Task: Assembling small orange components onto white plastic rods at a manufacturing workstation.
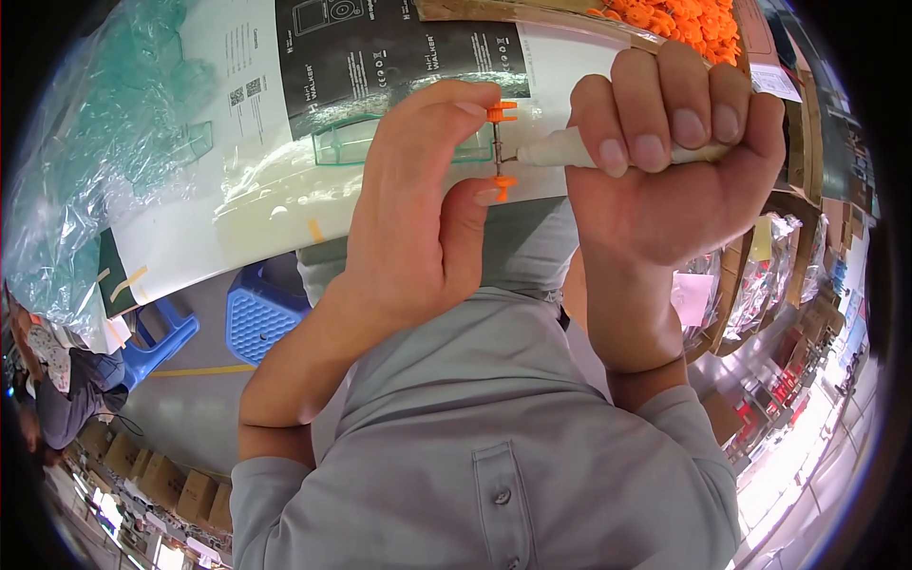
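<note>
Starting at the far left, a seated person [71,394] is half lost in the dark fisheye rim, and a crinkled plastic bag [62,180] fills the upper left, its pale green contents blurred by the film. Below it, two blue stools, one here [166,342] and one nearer the middle [261,318], show only partly beyond the tabletop's [195,256] front edge. An open stretch of white sheet gives room between the bag and a clear green case [342,147], whose middle disappears behind the left hand [404,199].

And here's the action, just above the centre of the frame! The left hand's forefinger and thumb pinch a slim metal axle [497,142] by its ends, holding it upright in the picture, bright orange pieces [503,111] at top and bottom, the silvery rod bare between them. In from the right comes a white tube [554,149], its thin tip right at the rod; whether they touch, I cannot tell. The right hand [679,180] has its fingers curled around that tube, hiding much of its body. Upper right, a heap of orange parts [674,24] runs off the top, and a pink paper [692,297] peeks out past the right wrist.
</note>
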`<state>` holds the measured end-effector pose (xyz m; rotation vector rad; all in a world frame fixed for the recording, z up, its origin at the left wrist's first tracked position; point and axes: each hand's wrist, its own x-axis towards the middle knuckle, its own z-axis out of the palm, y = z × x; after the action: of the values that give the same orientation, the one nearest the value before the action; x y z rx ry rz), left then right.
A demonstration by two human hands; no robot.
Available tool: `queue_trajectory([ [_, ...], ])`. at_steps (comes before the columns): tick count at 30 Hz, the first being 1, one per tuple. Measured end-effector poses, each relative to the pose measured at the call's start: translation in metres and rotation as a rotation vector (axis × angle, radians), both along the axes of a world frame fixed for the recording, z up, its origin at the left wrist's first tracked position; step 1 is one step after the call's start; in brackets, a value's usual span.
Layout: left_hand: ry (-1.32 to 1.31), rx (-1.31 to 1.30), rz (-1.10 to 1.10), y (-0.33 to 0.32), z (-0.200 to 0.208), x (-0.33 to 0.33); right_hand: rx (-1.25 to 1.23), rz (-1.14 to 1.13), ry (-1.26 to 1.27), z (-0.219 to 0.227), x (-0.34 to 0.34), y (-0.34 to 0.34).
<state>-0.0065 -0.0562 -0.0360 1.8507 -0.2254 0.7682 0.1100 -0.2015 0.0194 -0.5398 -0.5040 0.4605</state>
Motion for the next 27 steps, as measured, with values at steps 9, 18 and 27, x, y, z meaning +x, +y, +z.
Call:
queue_trajectory([
  [9,-0.009,-0.024,-0.012,-0.003,-0.001,-0.001,-0.024,-0.063,0.019,0.000,-0.002,-0.003],
  [18,-0.009,-0.071,-0.045,-0.001,-0.002,-0.002,0.003,-0.112,0.024,-0.001,-0.002,-0.001],
  [27,0.018,0.055,0.018,0.009,-0.003,0.000,-0.035,-0.121,0.051,-0.006,-0.004,-0.005],
])
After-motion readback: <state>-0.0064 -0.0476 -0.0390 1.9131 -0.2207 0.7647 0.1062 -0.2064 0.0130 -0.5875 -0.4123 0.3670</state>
